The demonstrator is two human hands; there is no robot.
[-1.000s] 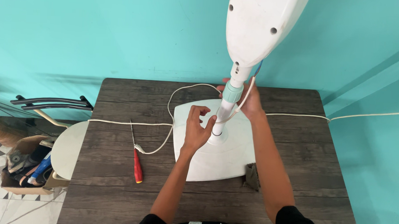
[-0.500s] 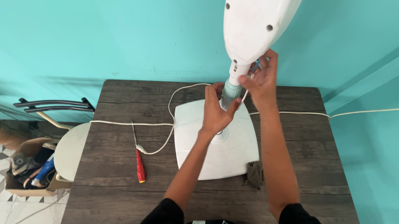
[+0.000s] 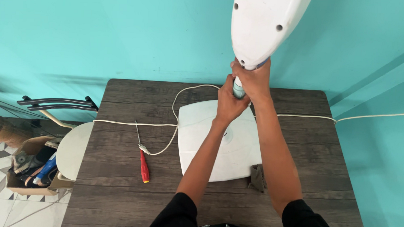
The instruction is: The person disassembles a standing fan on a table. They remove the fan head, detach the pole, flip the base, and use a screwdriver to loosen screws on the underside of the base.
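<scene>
You can count one white fan base [image 3: 219, 141] on one dark wooden table [image 3: 118, 200], one white fan housing [image 3: 263, 26], one red screwdriver [image 3: 144, 165], one white cord [image 3: 165, 125], one chair [image 3: 71, 144], one cardboard box [image 3: 16, 174] and two hands.

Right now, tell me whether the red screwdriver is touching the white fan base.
Apart. The head view shows the red screwdriver lying left of the white fan base, with bare dark table plainly visible between them.

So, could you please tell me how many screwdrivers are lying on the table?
1. A red-handled screwdriver lies on the dark wooden table, left of the white fan base and beside the white cord. Others could be hidden under the base or arms.
</scene>
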